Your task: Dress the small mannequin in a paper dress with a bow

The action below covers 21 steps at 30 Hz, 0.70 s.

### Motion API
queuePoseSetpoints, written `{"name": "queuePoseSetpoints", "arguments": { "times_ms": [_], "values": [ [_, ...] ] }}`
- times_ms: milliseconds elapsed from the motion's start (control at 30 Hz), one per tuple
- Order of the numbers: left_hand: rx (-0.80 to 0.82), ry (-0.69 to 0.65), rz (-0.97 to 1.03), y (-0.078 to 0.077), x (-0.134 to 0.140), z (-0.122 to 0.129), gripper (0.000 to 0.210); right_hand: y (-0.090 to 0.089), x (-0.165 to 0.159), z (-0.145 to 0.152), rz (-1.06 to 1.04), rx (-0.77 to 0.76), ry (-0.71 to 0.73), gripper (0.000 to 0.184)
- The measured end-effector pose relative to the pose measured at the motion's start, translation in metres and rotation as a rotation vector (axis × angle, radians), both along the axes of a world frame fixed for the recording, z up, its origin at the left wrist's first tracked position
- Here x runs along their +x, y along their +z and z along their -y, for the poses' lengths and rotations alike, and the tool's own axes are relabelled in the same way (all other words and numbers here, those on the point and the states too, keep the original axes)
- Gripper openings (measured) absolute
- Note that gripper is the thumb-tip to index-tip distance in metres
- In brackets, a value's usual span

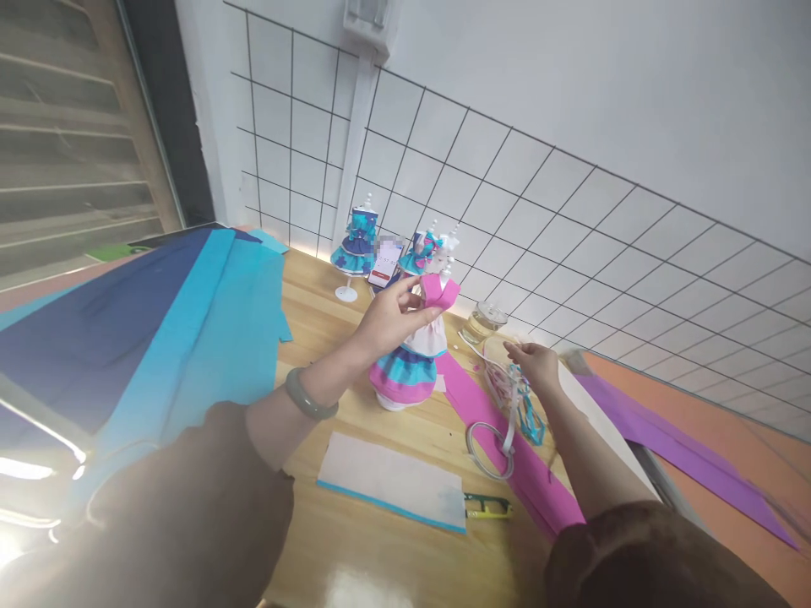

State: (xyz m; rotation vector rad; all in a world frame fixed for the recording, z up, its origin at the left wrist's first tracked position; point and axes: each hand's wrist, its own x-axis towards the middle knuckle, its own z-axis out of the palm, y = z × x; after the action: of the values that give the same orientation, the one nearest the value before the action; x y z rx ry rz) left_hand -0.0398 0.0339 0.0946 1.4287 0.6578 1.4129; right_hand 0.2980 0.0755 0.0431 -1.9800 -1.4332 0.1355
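My left hand [396,319] is closed around the bodice of a small dress form. It wears a doll dress [405,371] with a pink crossed top, a white waist and a skirt in blue and pink bands. My right hand [537,367] is raised at the right with thumb and fingers pinched; what they hold, if anything, is too small to make out. Beneath it lie a tangle of blue and pale ribbons [530,418] and a ring-shaped roll of white ribbon [489,452], which rests on a long strip of pink fabric [472,401].
Behind stand another dressed form [355,245], a phone [385,262] and a glass jar [485,321]. In front lie a white fabric panel with blue edging [393,481] and green-and-yellow scissors [487,506]. Blue fabric [234,312] covers the left; purple fabric [684,456] lies right.
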Motion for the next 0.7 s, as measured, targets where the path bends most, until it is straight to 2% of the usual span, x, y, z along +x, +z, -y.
{"name": "queuePoseSetpoints", "arguments": {
  "times_ms": [67,167,267,333,500,700],
  "values": [
    [0.009,0.008,-0.005,-0.001,-0.002,-0.001,0.059,0.011,-0.023,0.014,-0.047,0.021,0.035,0.047],
    [0.008,0.01,0.005,-0.002,-0.004,-0.004,0.058,0.025,-0.064,0.041,-0.257,0.096,0.21,0.05],
    [0.004,0.007,0.012,-0.002,-0.005,-0.004,0.06,0.035,-0.105,0.069,-0.422,0.033,0.423,0.042],
    [-0.007,0.005,0.019,-0.001,-0.006,-0.004,0.061,0.038,-0.125,0.084,-0.524,0.012,0.513,0.048],
    [-0.082,-0.044,0.019,0.003,-0.009,-0.001,0.061,0.048,-0.153,0.101,-0.654,0.096,0.466,0.052],
    [-0.114,-0.078,0.039,0.0,-0.003,0.002,0.071,0.066,-0.17,0.112,-0.609,0.181,0.44,0.048]
  ]
}}
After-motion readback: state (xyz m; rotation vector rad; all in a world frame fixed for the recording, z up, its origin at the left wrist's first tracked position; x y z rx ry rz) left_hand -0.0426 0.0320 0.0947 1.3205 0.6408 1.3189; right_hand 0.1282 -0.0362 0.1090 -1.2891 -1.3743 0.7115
